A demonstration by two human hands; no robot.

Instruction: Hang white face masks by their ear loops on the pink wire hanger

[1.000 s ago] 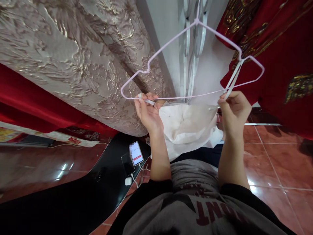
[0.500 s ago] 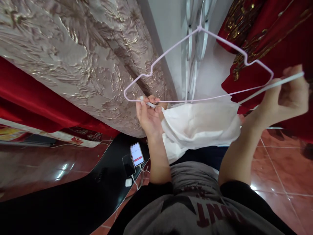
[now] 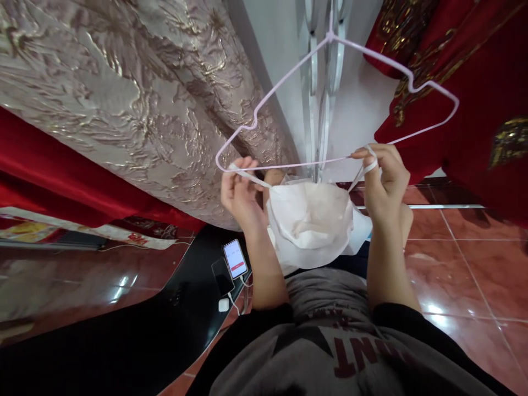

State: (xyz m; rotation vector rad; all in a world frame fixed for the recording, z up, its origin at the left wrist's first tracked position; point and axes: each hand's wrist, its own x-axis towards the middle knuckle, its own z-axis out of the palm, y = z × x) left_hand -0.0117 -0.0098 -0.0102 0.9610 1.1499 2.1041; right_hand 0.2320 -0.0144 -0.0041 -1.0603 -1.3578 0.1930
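A pale pink hanger (image 3: 291, 71) hangs in front of me, its lower bar crossing between my hands. Below the bar sags a white cloth piece (image 3: 313, 212) with a white strap at each upper corner. My left hand (image 3: 245, 195) pinches the left strap (image 3: 253, 178) beside the hanger's lower left corner. At the right part of the bar, my right hand (image 3: 385, 179) is closed on the right strap (image 3: 370, 165), which loops over its fingers.
Beige embossed fabric (image 3: 144, 99) hangs at the left, red fabric with gold trim (image 3: 474, 71) at the right. Two phones (image 3: 235, 258) with cables and a small white case (image 3: 223, 304) lie on a black surface (image 3: 107, 330) at lower left.
My right hand has moved left and slightly down, from beyond the hanger's right end to its lower bar. The right strap has slackened and the white cloth has bunched narrower.
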